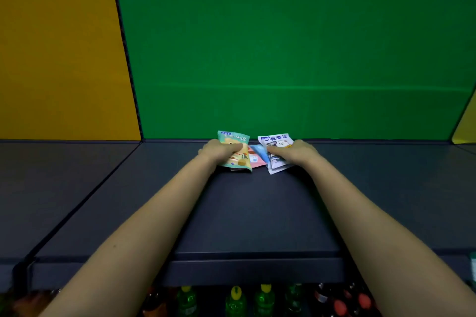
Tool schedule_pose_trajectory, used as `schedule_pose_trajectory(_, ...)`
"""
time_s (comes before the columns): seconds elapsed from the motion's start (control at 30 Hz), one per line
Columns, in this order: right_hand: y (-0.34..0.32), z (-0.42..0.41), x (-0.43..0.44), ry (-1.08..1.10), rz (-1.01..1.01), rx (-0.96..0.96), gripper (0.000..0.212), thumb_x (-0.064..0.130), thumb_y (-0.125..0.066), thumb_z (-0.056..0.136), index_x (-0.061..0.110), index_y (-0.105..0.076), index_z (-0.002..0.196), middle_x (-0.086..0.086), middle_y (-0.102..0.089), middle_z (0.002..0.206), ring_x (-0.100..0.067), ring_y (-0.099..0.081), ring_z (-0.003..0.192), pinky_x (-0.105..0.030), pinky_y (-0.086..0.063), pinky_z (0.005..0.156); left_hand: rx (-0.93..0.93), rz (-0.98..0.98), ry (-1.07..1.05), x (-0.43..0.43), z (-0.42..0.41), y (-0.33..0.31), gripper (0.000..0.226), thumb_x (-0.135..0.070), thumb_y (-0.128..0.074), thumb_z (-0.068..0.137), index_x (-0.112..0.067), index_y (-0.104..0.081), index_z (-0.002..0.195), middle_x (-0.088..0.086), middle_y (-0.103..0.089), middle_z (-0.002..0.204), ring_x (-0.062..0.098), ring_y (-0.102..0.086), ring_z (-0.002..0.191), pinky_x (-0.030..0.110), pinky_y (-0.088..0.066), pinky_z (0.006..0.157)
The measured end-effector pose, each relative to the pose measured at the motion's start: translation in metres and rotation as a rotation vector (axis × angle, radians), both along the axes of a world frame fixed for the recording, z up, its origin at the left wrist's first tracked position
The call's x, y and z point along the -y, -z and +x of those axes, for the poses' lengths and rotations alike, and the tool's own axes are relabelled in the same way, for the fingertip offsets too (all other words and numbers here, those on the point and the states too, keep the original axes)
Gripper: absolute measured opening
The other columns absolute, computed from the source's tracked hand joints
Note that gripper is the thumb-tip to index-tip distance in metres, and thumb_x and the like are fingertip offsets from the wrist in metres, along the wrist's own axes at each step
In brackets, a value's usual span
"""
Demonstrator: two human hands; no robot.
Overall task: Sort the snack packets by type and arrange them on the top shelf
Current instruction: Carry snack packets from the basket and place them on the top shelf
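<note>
**Both hands on packets at the back of the top shelf**

The left grip (221, 150) holds a green snack packet (239, 161). The thumb lies across its front and the fingers are hidden behind it. The packet stands tilted, its lower edge touching the top shelf (257, 213) close to the green back panel (283, 46). It shows a cartoon animal and orange shapes on a pale green ground.

The right grip (296, 150) holds a white packet (277, 140), thumb on top. This one carries blue lettering and a small white cartoon figure. More white edges show beneath it, though how many packets is unclear.

Between the two hands a pink-and-blue packet (256, 156) lies flat on the shelf, partly covered by both neighbours. Bottles (235, 298) with yellow caps stand on the level below.
</note>
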State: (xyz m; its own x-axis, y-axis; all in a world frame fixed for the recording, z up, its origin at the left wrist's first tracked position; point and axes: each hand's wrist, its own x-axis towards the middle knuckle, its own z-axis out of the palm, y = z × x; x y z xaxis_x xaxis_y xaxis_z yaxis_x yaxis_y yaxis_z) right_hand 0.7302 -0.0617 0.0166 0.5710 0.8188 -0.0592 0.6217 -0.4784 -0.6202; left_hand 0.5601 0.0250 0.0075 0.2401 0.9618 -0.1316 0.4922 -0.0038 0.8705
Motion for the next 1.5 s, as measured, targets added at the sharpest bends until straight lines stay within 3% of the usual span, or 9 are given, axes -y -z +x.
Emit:
schedule_pose_trajectory(0.07,0.004,0.002,0.0,-0.005,-0.022,-0.025,0.091,0.068,-0.059,0.07,0.01,-0.041,0.137,-0.015,-0.039,0.143,-0.03,-0.039,0.131,-0.039,-0.036,0.105,-0.082,0.026,-0.033,0.007,0.008,0.0,0.084,-0.049,-0.066,0.077,-0.002,-0.033,0.138,0.01,-0.046,0.14,0.026,-0.046,0.128,0.035,-0.038,0.108)
schedule_pose_trajectory(0.17,0.004,0.003,0.0,-0.067,-0.004,-0.052,0.074,0.062,-0.066,0.069,0.011,-0.057,0.122,-0.011,-0.055,0.13,-0.026,-0.053,0.118,-0.035,-0.044,0.096,-0.053,-0.004,-0.029,0.019,0.02,-0.011,0.09,-0.031,-0.066,0.083,0.005,-0.009,0.142,0.015,-0.042,0.14,0.027,-0.043,0.129,0.03,-0.036,0.103)
schedule_pose_trajectory(0.23,0.003,0.002,0.002,-0.084,0.009,-0.065,0.066,0.056,-0.071,0.067,0.011,-0.061,0.113,-0.008,-0.061,0.121,-0.024,-0.058,0.11,-0.032,-0.047,0.089,0.012,-0.075,0.0,0.017,0.023,-0.015,0.078,-0.022,-0.076,0.075,0.003,-0.031,0.134,0.013,-0.057,0.123,0.025,-0.059,0.112,0.033,-0.047,0.094)
schedule_pose_trajectory(0.3,0.0,0.003,0.006,-0.101,0.021,-0.126,0.05,0.048,-0.077,0.066,0.009,-0.063,0.095,-0.005,-0.064,0.102,-0.02,-0.063,0.09,-0.026,-0.049,0.072,0.099,-0.117,0.046,0.017,0.018,-0.013,0.043,-0.012,-0.081,0.069,-0.003,-0.055,0.102,0.009,-0.069,0.085,0.019,-0.07,0.073,0.03,-0.056,0.068)
schedule_pose_trajectory(0.4,-0.004,0.002,0.017,-0.144,0.044,-0.267,0.032,0.033,-0.081,0.069,0.015,-0.055,0.067,0.001,-0.058,0.07,-0.009,-0.053,0.056,-0.018,-0.041,0.044,0.204,-0.16,0.131,0.028,0.009,-0.01,0.016,-0.001,-0.074,0.073,-0.008,-0.061,0.077,-0.001,-0.066,0.047,0.009,-0.062,0.038,0.02,-0.051,0.042)
schedule_pose_trajectory(0.63,-0.005,-0.039,0.039,-0.334,0.277,-0.593,0.01,0.017,-0.075,0.076,0.015,-0.067,0.08,0.006,-0.069,0.06,-0.002,-0.063,0.045,-0.01,-0.047,0.043,0.489,-0.252,0.113,0.065,-0.041,-0.019,0.006,-0.003,-0.064,0.082,-0.008,-0.062,0.079,0.005,-0.071,0.056,0.015,-0.067,0.046,0.028,-0.056,0.048)
schedule_pose_trajectory(0.87,-0.028,-0.16,0.058,-0.693,0.402,-0.76,0.006,0.018,-0.068,0.082,0.018,-0.065,0.077,0.009,-0.072,0.06,-0.005,-0.067,0.055,-0.013,-0.053,0.053,0.697,-0.053,-0.156,0.14,-0.2,-0.031,0.003,-0.013,-0.062,0.084,-0.011,-0.064,0.082,0.004,-0.073,0.063,0.014,-0.069,0.052,0.027,-0.059,0.053)
schedule_pose_trajectory(1.17,0.044,-0.419,0.111,-1.109,0.009,-1.134,0.025,0.017,-0.065,0.083,0.007,-0.066,0.106,-0.01,-0.075,0.091,-0.019,-0.072,0.072,-0.028,-0.058,0.068,0.781,0.085,-0.875,0.325,-0.469,0.057,0.004,-0.008,-0.059,0.085,-0.007,-0.062,0.086,0.006,-0.072,0.063,0.016,-0.069,0.051,0.028,-0.057,0.048)
schedule_pose_trajectory(1.5,0.21,-0.687,0.222,-1.167,-0.549,-1.089,0.012,0.016,-0.066,0.083,0.014,-0.066,0.095,-0.002,-0.076,0.079,-0.015,-0.072,0.067,-0.025,-0.055,0.058,0.848,-0.122,-1.392,0.528,-0.674,0.206,0.005,-0.002,-0.059,0.084,0.0,-0.06,0.08,0.013,-0.071,0.059,0.02,-0.067,0.045,0.027,-0.055,0.043)
